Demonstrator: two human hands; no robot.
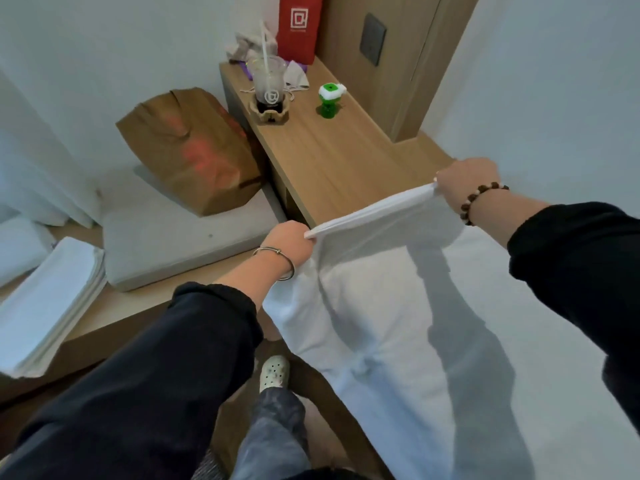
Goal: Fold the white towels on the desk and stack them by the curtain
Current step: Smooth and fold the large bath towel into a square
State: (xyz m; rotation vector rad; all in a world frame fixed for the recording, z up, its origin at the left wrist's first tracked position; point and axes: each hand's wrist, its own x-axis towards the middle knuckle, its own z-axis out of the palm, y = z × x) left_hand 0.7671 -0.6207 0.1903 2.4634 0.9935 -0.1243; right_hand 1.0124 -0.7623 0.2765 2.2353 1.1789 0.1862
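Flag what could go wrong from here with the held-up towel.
The white towel, pinched only at its top corners by the left hand and right hand, may slip or fold unevenly. Its hanging end could drag down by the shoe. The folded towel stack sits near the wooden ledge edge; another might tip it.

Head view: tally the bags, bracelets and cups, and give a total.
Bags: 2 (red bag, brown bag)
Bracelets: 2 (bangle, bead bracelet)
Cups: 1 (cup)
Total: 5
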